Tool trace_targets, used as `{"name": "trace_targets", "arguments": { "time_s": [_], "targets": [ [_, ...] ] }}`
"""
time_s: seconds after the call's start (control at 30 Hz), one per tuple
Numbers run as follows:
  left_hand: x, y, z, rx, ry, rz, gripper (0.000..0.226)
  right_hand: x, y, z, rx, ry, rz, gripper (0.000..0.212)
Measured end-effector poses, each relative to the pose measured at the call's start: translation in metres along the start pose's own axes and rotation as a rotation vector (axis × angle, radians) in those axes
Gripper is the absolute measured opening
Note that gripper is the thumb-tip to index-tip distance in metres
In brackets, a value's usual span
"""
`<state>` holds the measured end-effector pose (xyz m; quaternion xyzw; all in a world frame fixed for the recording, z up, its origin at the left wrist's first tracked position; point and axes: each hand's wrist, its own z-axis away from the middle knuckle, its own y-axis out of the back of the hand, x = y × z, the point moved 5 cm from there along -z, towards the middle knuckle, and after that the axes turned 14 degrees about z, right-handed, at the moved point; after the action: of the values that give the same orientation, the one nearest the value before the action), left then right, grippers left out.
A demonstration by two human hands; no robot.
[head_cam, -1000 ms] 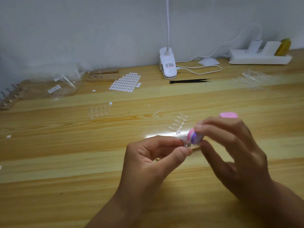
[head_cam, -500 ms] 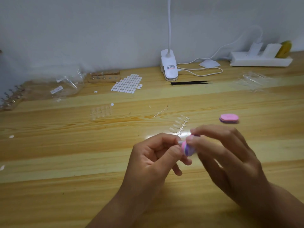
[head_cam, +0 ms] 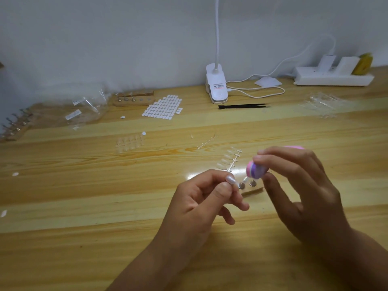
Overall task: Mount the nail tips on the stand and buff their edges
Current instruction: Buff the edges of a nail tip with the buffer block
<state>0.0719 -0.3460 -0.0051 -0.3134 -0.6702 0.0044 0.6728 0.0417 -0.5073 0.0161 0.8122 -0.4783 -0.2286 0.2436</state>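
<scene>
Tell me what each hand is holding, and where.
Left hand pinches a tiny piece between thumb and forefinger, too small to identify; right hand holds the pink-purple buffer by its sides.

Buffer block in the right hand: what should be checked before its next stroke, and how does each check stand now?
1. Right hand holds the buffer block: ok.
2. Left hand pinches what seems to be the nail tip: ok.
3. Block touching the tip's edge: cannot tell, too small.
4. Wooden stand close under both hands: ok.
5. Strip of spare tips within easy reach: ok.
</scene>
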Motion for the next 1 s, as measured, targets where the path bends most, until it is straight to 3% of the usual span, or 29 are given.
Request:
{"name": "trace_targets", "arguments": {
  "time_s": [0.13, 0.2, 0.33, 0.43, 0.53, 0.63, 0.77, 0.9, 1.0],
  "targets": [
    [-0.001, -0.002, 0.0, -0.033, -0.011, -0.016, 0.024, -0.017, 0.003, 0.001, -0.014, 0.053, -0.105, 0.027],
    [-0.001, -0.001, 0.0, -0.021, -0.015, -0.025, 0.024, -0.017, 0.007, 0.0, -0.034, -0.016, -0.176, 0.026],
    [-0.003, 0.0, 0.0, -0.003, -0.026, -0.078, 0.017, -0.004, 0.001, -0.003, -0.221, -0.364, -0.75, 0.024],
    [-0.005, -0.001, 0.0, -0.02, -0.002, -0.084, 0.019, -0.005, -0.006, -0.003, -0.34, -0.432, -1.03, 0.018],
    [-0.007, -0.003, 0.001, -0.035, 0.013, -0.085, 0.018, -0.002, -0.011, -0.003, -0.333, -0.511, -1.018, 0.023],
    [-0.009, -0.003, 0.002, -0.042, 0.031, -0.086, 0.017, 0.007, -0.01, -0.004, -0.254, -0.566, -1.009, 0.01],
    [-0.009, -0.004, 0.003, -0.059, 0.047, -0.078, 0.021, 0.003, -0.011, -0.003, -0.259, -0.542, -1.037, 0.02],
    [-0.008, -0.004, 0.003, -0.075, 0.041, -0.092, 0.022, 0.004, -0.013, -0.002, -0.272, -0.541, -0.971, 0.009],
    [-0.009, -0.004, 0.003, -0.079, 0.047, -0.103, 0.022, 0.005, -0.012, -0.003, -0.255, -0.543, -0.943, 0.02]
  ]
}}
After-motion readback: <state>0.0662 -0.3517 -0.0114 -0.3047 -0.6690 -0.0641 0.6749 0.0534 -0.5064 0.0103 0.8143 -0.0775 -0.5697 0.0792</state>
